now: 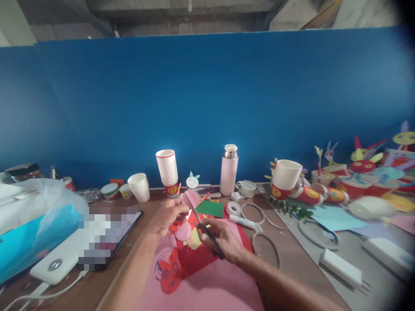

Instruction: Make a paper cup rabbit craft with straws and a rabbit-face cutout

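My left hand (pixel 171 214) pinches a piece of pink paper (pixel 192 198) above the cluttered middle of the table. In my right hand (pixel 223 242) is a pair of scissors (pixel 212 239) with dark handles, its blades reaching up to the pink paper. Whether the blades are apart is too small to tell. Below the hands lie a pink paper disc (pixel 183 232), yellow scraps (pixel 193 240) and a red sheet (pixel 202 261). A red animal-face cutout (pixel 170 273) with drawn features rests on a large pink sheet (pixel 207 291) nearer to me.
A stack of paper cups (pixel 167 168) and a pink thermos (pixel 229 172) stand at the back. Tape (pixel 233 209) and a glue tube (pixel 245 223) lie right of my hands. Finished cup figures crowd the right side; a phone (pixel 126 233) and power bank (pixel 58 259) lie left.
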A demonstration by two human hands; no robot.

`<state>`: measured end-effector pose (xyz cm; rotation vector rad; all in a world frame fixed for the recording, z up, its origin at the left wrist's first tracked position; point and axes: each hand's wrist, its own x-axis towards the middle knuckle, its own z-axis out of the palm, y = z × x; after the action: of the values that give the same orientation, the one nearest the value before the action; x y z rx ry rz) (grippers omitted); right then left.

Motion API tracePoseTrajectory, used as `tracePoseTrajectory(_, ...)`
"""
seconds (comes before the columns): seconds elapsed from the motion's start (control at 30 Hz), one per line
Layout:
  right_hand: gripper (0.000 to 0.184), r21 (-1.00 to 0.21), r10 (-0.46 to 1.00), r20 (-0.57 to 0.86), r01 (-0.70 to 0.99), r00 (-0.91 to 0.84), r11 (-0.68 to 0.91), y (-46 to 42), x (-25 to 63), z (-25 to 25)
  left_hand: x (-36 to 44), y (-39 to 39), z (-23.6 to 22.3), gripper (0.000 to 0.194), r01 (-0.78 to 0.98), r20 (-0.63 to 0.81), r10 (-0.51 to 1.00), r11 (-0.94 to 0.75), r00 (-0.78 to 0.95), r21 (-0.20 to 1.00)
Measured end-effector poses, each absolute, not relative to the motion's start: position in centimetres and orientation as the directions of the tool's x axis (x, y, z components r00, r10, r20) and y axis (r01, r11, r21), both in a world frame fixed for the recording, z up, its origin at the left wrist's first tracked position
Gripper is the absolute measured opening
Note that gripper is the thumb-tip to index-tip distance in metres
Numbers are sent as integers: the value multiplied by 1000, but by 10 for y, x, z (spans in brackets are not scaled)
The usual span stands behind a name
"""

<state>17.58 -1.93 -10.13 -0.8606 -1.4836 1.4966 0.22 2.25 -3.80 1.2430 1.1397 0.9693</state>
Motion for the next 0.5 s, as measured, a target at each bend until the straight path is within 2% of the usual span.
tracePoseTrajectory(0.2,31,-990,912,103,-126,-397,57,-21,175,-97,5,20,-35,13,70,-106,970,93,219,993)
tracePoseTrajectory(0.5,42,-992,878,106,-112,-468,60,-18,180,-100,4,18,-32,10,141,-140,965,110,224,984)
